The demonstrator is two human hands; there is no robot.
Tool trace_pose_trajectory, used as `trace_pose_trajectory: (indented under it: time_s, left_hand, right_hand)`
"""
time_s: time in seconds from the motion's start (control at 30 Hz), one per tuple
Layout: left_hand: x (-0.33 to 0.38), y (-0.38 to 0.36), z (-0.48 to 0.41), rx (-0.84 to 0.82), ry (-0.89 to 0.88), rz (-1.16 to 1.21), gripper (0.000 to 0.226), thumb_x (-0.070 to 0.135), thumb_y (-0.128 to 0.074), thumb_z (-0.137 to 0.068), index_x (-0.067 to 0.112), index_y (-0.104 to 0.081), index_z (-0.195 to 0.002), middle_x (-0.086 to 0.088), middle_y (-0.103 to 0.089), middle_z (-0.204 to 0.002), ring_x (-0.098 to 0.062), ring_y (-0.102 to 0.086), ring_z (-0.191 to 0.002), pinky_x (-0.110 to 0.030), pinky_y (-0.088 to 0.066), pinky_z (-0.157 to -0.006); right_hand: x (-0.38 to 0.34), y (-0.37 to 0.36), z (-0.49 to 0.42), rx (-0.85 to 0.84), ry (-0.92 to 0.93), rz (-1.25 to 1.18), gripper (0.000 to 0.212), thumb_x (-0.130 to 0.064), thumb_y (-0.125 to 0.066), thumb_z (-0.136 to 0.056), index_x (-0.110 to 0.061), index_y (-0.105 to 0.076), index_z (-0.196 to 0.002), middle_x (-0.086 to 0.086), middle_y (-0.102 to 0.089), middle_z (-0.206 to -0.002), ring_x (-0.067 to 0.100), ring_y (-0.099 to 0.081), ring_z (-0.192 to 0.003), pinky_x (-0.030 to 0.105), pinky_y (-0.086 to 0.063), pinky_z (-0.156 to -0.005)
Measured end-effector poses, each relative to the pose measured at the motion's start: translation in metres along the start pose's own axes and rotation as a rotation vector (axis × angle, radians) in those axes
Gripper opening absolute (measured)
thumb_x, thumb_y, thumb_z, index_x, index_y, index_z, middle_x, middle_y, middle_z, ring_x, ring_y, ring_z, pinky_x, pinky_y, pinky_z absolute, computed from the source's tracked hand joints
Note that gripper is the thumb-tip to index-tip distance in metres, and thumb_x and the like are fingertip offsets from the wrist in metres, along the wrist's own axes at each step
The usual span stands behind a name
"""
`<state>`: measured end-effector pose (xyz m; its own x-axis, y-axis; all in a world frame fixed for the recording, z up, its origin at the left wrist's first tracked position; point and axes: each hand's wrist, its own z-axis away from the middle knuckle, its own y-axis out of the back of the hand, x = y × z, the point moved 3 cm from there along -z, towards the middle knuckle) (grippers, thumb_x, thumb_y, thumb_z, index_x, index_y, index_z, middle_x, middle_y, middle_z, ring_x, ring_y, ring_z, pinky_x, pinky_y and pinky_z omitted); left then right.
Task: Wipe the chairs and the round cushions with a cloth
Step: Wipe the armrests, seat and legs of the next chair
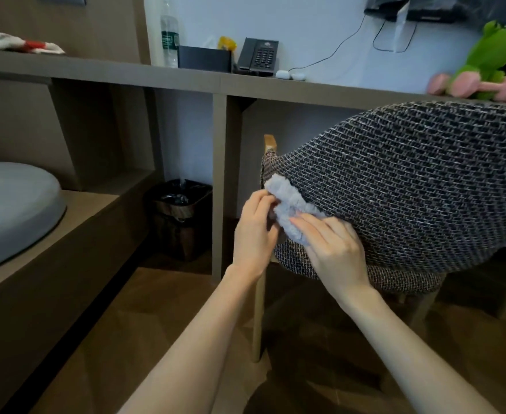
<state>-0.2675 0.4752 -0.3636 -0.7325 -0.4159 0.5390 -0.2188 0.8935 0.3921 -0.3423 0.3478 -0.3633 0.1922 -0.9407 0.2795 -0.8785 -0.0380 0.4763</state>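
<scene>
Head view: both bare forearms reach forward to the chair [410,186], whose dark woven back curves across the right side, just in front of the desk [186,82]. A pale blue fluffy cloth [287,204] lies bunched against the left edge of the chair back. The left hand [256,231] pinches the cloth's left side with curled fingers. The right hand [335,249] lies over its lower part, fingers fairly straight, pressing it to the fabric. A grey round cushion [12,210] sits on a low ledge at far left, well apart. On the desk stand a water bottle [169,34], a telephone [259,56] and a green plush toy [490,52].
</scene>
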Motion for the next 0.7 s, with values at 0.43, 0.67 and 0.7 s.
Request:
trace_pose_trajectory:
  time_s: [0.43,0.67,0.7]
  left_hand:
    - [-0.013,0.024,-0.038,0.243,0.158,0.114,0.025,-0.001,-0.060,-0.085,0.007,-0.061,-0.109,-0.004,-0.054,-0.115,-0.014,-0.049,-0.106,-0.012,-0.040,-0.089]
    - [-0.031,-0.005,-0.028,0.129,0.247,0.367,0.034,0.007,-0.059,-0.093,0.007,-0.057,-0.126,-0.005,-0.061,-0.123,-0.006,-0.054,-0.109,-0.002,-0.039,-0.088]
    - [-0.032,-0.009,-0.025,0.120,0.270,0.365,0.033,0.009,-0.059,-0.093,0.008,-0.058,-0.126,-0.004,-0.062,-0.122,-0.004,-0.054,-0.107,0.000,-0.038,-0.086]
  right_hand:
    - [-0.020,0.000,-0.082,-0.031,0.029,-0.088,0.032,-0.007,-0.051,-0.087,0.004,-0.065,-0.114,0.016,-0.066,-0.116,0.031,-0.062,-0.108,0.040,-0.048,-0.098]
    - [-0.023,-0.024,-0.045,-0.161,0.025,-0.102,0.042,0.010,-0.065,-0.075,0.004,-0.065,-0.117,0.016,-0.066,-0.119,0.027,-0.064,-0.108,0.038,-0.050,-0.093]
    - [-0.024,-0.025,-0.042,-0.157,0.013,-0.115,0.040,0.010,-0.061,-0.075,0.003,-0.066,-0.115,0.015,-0.067,-0.117,0.026,-0.065,-0.106,0.036,-0.051,-0.091]
